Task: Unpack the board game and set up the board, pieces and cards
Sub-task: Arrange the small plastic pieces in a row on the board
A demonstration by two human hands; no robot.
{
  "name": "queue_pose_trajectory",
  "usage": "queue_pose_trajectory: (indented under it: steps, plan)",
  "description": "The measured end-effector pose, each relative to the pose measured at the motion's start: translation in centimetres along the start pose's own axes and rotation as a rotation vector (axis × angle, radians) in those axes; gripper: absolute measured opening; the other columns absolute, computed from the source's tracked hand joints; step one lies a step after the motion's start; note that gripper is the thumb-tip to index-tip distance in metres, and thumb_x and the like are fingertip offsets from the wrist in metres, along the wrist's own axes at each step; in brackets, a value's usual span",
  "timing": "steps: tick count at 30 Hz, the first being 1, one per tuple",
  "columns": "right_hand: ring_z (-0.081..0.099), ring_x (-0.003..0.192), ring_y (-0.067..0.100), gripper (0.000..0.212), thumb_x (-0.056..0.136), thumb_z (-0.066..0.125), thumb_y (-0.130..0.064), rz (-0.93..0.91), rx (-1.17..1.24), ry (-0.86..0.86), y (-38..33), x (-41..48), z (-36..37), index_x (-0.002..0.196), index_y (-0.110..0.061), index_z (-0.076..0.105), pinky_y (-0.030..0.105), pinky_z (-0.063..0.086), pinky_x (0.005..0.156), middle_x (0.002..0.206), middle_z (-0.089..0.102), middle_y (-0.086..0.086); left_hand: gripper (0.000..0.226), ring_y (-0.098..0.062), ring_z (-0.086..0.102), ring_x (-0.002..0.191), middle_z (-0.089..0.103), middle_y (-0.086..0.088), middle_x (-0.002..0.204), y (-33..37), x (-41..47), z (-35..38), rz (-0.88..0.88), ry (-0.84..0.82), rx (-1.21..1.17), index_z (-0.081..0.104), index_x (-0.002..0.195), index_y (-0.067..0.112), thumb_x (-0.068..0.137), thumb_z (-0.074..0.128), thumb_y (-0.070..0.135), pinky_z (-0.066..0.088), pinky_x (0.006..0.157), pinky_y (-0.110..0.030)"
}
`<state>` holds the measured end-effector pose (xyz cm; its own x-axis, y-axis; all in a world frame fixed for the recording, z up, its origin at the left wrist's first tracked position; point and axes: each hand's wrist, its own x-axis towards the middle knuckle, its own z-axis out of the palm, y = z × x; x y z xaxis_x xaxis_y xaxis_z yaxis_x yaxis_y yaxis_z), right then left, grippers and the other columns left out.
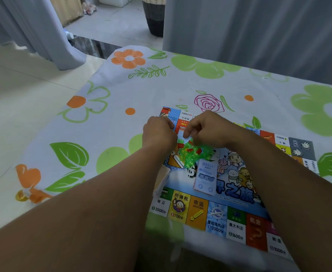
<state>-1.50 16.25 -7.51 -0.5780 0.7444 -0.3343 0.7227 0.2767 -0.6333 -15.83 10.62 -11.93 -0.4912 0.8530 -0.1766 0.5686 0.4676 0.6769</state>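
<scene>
- Grey curtains (249, 30) hang behind a table, and a dark woven basket (154, 16) stands on the floor between them.
- Pale tiles (14, 95) cover the floor to the left of the table.
- A tablecloth (106, 122) printed with green leaves, orange flowers and a pink rose covers the tabletop.
- The game board (198, 213) lies unfolded and flat on the cloth, on the right half of the table. Its coloured squares run round the edge and cartoon figures fill its middle.
- A heap of small green and red plastic pieces (192, 154) sits on the board near its far left corner.
- A stack of light blue cards (205, 177) lies on the board just nearer than the heap.
- A second stack of cards (162, 178), tan on top, lies at the board's left edge, partly hidden by the left forearm.
- The left hand (158, 132) is over the far left side of the heap, knuckles up and fingers curled under. Its fingertips are hidden, so I cannot tell whether it grips anything.
- The right hand (208, 128) is just beside it, over the far edge of the heap. Its fingers (186, 133) bend down toward the pieces, and whether they pinch something is unclear.
- Both bare forearms reach in from the near edge, and the two hands are almost touching.
</scene>
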Motion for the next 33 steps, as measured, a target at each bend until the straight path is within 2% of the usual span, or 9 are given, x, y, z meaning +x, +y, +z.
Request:
queue_pose_trajectory:
  steps: [5,8,12,16,21,24,27,29,33]
  plan:
    - [0.063,0.077,0.022,0.033,0.081,0.067,0.010,-0.002,-0.062,-0.025,0.2,0.1,0.2,0.087,-0.021,0.076,0.045,0.059,0.078,0.078,0.062,-0.001,0.020,-0.029,0.062,0.113,0.061,-0.011,0.128,0.2,-0.1,-0.1,-0.016,-0.006,-0.006,0.073,0.106,0.018,0.089,0.065,0.009,0.057,0.092,-0.044]
    - [0.066,0.081,0.017,0.026,0.084,0.067,0.003,-0.004,-0.087,-0.026,0.3,0.0,0.2,0.088,-0.021,0.076,0.041,0.060,0.081,0.083,0.068,-0.003,0.018,-0.028,0.062,0.113,0.061,-0.010,0.129,0.4,-0.3,-0.3,-0.020,-0.001,-0.013,0.072,0.105,0.017,0.091,0.063,0.009,0.057,0.091,-0.043]
    - [0.070,0.088,0.019,0.018,0.085,0.067,0.001,0.017,-0.106,-0.026,0.5,-0.1,0.1,0.089,-0.014,0.077,0.043,0.059,0.085,0.089,0.073,0.001,0.018,-0.030,0.063,0.110,0.063,-0.012,0.126,0.6,-0.6,-0.6,-0.029,-0.011,-0.042,0.072,0.101,0.016,0.092,0.059,0.007,0.057,0.091,-0.044]
    - [0.069,0.084,0.020,0.013,0.082,0.075,-0.002,0.030,-0.138,-0.039,0.7,-0.1,0.0,0.087,-0.014,0.074,0.040,0.059,0.082,0.080,0.070,0.000,0.018,-0.031,0.063,0.108,0.065,-0.013,0.122,0.9,-0.9,-0.9,-0.030,-0.013,-0.046,0.070,0.095,0.018,0.093,0.056,0.006,0.057,0.091,-0.044]
    - [0.069,0.080,0.025,0.010,0.081,0.080,-0.009,0.036,-0.106,-0.021,0.8,-0.4,-0.2,0.080,-0.007,0.070,0.041,0.058,0.075,0.080,0.072,0.010,0.020,-0.029,0.063,0.105,0.065,-0.012,0.120,1.0,-1.0,-1.1,-0.030,-0.019,-0.045,0.072,0.104,0.011,0.095,0.054,0.007,0.057,0.089,-0.042]
    - [0.067,0.071,0.018,0.012,0.081,0.081,-0.009,0.007,0.007,0.071,0.7,-0.4,-0.7,0.077,-0.004,0.070,0.036,0.055,0.069,0.075,0.070,0.007,0.020,-0.029,0.063,0.106,0.066,-0.013,0.120,1.0,-1.1,-1.2,-0.026,-0.023,-0.051,0.072,0.106,0.010,0.094,0.055,0.007,0.057,0.090,-0.044]
    - [0.062,0.068,0.010,0.010,0.081,0.080,-0.010,-0.018,0.064,0.263,0.6,0.3,-0.2,0.079,-0.009,0.070,0.029,0.049,0.067,0.073,0.068,-0.001,0.022,-0.029,0.064,0.108,0.065,-0.013,0.123,1.0,-1.1,-1.3,-0.029,-0.033,-0.059,0.072,0.109,0.010,0.094,0.056,0.008,0.056,0.092,-0.044]
    - [0.063,0.072,0.011,0.009,0.081,0.078,-0.011,-0.025,-0.006,0.356,0.8,0.8,0.7,0.080,-0.013,0.069,0.030,0.050,0.068,0.075,0.067,-0.003,0.024,-0.030,0.063,0.109,0.065,-0.013,0.124,0.9,-1.1,-1.3,-0.024,-0.040,-0.059,0.072,0.111,0.009,0.094,0.056,0.006,0.056,0.093,-0.044]
    - [0.064,0.080,0.022,0.012,0.079,0.074,-0.010,-0.052,-0.155,0.370,1.2,1.3,2.7,0.081,-0.016,0.065,0.041,0.056,0.076,0.084,0.067,0.001,0.026,-0.031,0.063,0.111,0.063,-0.013,0.128,0.7,-1.0,-1.1,-0.007,-0.051,-0.048,0.072,0.114,0.013,0.094,0.057,0.006,0.057,0.092,-0.044]
